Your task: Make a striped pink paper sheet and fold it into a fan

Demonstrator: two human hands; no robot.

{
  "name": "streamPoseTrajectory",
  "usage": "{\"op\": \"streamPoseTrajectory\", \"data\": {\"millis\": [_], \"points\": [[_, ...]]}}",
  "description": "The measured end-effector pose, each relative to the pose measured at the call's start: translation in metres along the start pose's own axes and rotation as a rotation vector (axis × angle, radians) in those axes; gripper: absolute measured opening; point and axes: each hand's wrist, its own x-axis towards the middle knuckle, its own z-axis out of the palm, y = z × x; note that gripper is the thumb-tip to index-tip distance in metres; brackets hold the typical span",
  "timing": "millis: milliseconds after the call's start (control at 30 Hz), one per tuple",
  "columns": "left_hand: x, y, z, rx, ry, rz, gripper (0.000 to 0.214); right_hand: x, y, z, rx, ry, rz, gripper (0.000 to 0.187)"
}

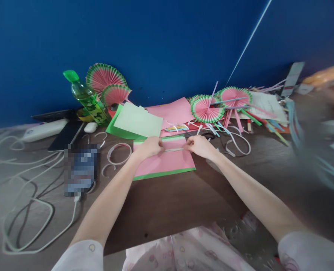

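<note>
A pink paper sheet (164, 162) with green bands along its near and far edges lies on the table in front of me. Across it runs a thin white strip (175, 149), perhaps double-sided tape. My left hand (152, 146) pinches at the strip's left end, fingers closed and resting on the sheet. At the other end, by the sheet's right edge, my right hand (200, 146) is closed in a pinch too. The fingertips hide both ends of the strip.
Behind the sheet lie pale green paper (140, 120) and pink paper (172, 111). Folded watermelon-coloured fans (208, 109) and paper strips (264, 126) sit at the back right. A bottle (86, 99), tape roll (119, 153), phone (82, 171) and white cable (51, 210) are left.
</note>
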Motion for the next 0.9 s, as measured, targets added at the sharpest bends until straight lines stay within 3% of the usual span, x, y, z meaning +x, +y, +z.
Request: {"op": "streamPoseTrajectory", "data": {"millis": [900], "points": [[-0.0027,0.009,0.0051,0.06,0.045,-0.072,0.011,-0.0033,-0.0039,0.0026,-0.07,0.052,0.004,0.012]]}}
